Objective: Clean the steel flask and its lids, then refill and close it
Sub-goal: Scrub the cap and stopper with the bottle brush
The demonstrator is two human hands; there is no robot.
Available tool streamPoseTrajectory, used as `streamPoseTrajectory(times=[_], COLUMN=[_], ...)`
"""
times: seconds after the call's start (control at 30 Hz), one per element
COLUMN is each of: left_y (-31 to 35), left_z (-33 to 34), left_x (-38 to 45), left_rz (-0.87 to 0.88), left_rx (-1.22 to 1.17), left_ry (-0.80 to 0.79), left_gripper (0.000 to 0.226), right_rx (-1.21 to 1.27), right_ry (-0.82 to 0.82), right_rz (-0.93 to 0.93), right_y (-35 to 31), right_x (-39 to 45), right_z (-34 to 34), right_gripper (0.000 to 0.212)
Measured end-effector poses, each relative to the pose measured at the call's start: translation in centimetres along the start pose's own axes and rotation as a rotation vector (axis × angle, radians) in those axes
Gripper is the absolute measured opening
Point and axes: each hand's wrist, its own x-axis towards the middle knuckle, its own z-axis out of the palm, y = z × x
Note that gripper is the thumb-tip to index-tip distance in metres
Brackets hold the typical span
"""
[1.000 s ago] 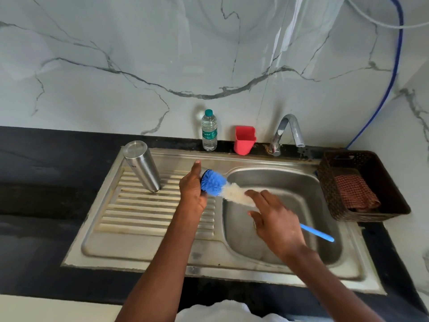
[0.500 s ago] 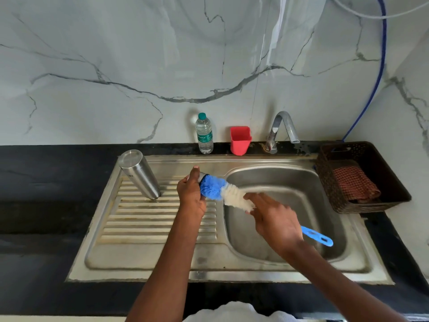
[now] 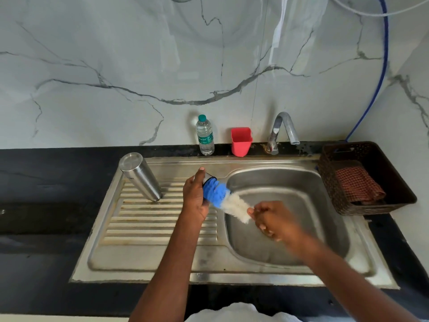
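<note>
Lid-scrubbing stage: left hand (image 3: 195,198) is gripping a lid (image 3: 207,177); right hand (image 3: 270,220), blurred, is gripping the bottle brush (image 3: 228,199) between them. Flask (image 3: 140,176) is standing inverted beyond the left fingers; refilling and closing are remaining.

A home kitchen — a steel sink with ribbed drainboard (image 3: 162,219) in a black stone counter (image 3: 46,182), curved chrome tap (image 3: 282,131) against white marble-veined wall (image 3: 139,54).

Soft daylight, wall glare, motion blur

Plastic bottle (image 3: 205,135) label: script lettering, too small to read; flask (image 3: 141,177) mark illegible.
</note>
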Motion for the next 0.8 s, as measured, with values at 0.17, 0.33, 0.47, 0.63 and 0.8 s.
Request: streamPoseTrajectory(times=[0.17,0.33,0.47,0.63,0.8], left_y=[0.0,-0.3,-0.7,0.0,2.2], left_z=[-0.7,-1.3,-1.3,-1.6,-1.9], left_x=[-0.1,-0.7,-1.1,-1.3,-0.7], left_rz=[-0.001,-0.022,-0.011,0.044,0.147], left_rx=[-0.051,-0.131,-0.078,-0.156,-0.211], left_ry=[-0.02,0.051,-0.096,-0.159,-0.046], left_gripper=[0.026,0.026,0.034,0.029,0.034], right_rx=[-0.221,-0.805,-0.422,0.56,0.478], right_ry=[0.11,0.411,0.368,-0.41,-0.462], right_rz=[-0.221,-0.686,-0.326,0.409,0.419], right_y=[0.8,2.2,2.0,1.3,1.6], right_x=[-0.3,-1.3,0.0,1.3,0.3], right_z=[-0.4,0.9,1.0,-1.3,-1.7], right_gripper=[0.028,0.046,0.015,0.015,0.021])
